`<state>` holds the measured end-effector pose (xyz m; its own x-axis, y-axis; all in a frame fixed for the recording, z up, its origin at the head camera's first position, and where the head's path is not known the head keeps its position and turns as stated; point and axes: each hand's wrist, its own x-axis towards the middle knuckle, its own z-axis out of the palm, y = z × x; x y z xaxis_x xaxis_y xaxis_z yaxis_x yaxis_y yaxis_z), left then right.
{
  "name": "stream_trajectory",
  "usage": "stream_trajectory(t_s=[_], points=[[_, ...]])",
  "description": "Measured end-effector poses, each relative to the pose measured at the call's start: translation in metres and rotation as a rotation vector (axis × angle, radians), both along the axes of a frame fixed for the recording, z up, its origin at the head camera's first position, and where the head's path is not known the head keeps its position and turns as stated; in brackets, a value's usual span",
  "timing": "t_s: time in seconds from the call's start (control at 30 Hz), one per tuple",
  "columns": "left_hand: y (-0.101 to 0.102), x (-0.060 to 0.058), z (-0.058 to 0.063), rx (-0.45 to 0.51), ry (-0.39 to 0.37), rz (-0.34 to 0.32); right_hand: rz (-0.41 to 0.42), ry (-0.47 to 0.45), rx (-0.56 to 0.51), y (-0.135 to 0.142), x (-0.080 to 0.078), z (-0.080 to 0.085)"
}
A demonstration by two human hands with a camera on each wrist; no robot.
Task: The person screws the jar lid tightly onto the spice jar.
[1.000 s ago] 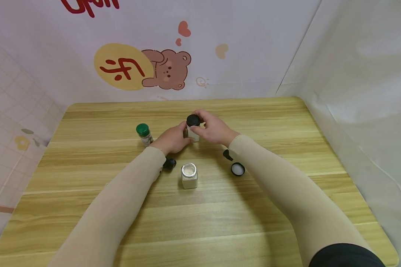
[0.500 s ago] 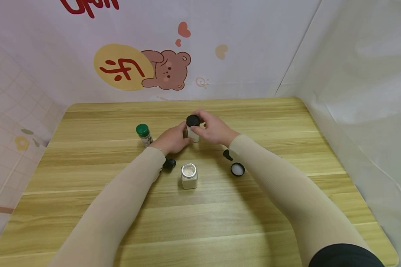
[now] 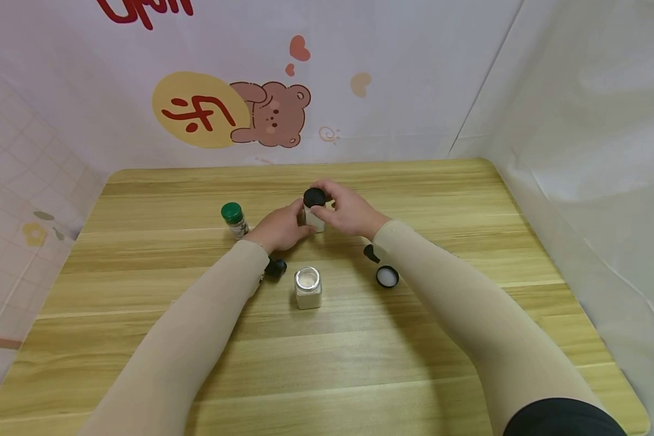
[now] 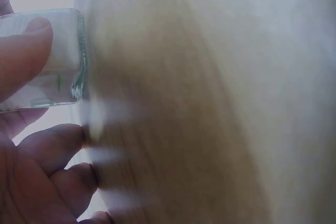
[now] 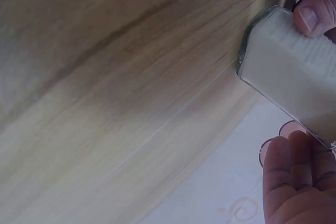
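At the back middle of the table, a square glass jar [image 3: 316,223] filled with something white stands upright under a black lid [image 3: 314,197]. My left hand [image 3: 279,229] grips the jar's lower body from the left; in the left wrist view its thumb lies along the glass [image 4: 65,61]. From the right, my right hand [image 3: 350,212] holds the lid, thumb in front and fingers behind. The right wrist view shows the white-filled jar [image 5: 283,66] with the thumb near its top. Nearer me stands a similar jar [image 3: 307,292], lidless, its pale contents showing.
A green-capped shaker bottle [image 3: 234,220] stands left of my left hand. A black-topped item [image 3: 275,268] lies partly under the left sleeve. By the right forearm are a loose black lid [image 3: 387,277] with white lining and a small black piece [image 3: 371,253]. A printed curtain backs the table.
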<state>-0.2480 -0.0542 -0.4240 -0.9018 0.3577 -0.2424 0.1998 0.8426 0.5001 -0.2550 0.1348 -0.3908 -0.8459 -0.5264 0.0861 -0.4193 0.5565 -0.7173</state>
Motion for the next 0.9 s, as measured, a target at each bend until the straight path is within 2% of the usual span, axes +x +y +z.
stream_trajectory(t_s=[0.27, 0.5, 0.9], points=[[-0.0006, 0.0011, 0.0024, 0.025, -0.013, 0.020, -0.021, 0.013, 0.013, -0.0015, 0.0002, -0.0033], [0.0009, 0.0020, 0.0039, 0.029, -0.011, 0.016, -0.052, -0.032, 0.019, -0.0006, 0.0018, -0.0015], [0.0016, 0.0021, 0.0049, 0.023, -0.013, 0.015, -0.024, -0.015, 0.023, 0.0015, -0.0005, -0.0024]])
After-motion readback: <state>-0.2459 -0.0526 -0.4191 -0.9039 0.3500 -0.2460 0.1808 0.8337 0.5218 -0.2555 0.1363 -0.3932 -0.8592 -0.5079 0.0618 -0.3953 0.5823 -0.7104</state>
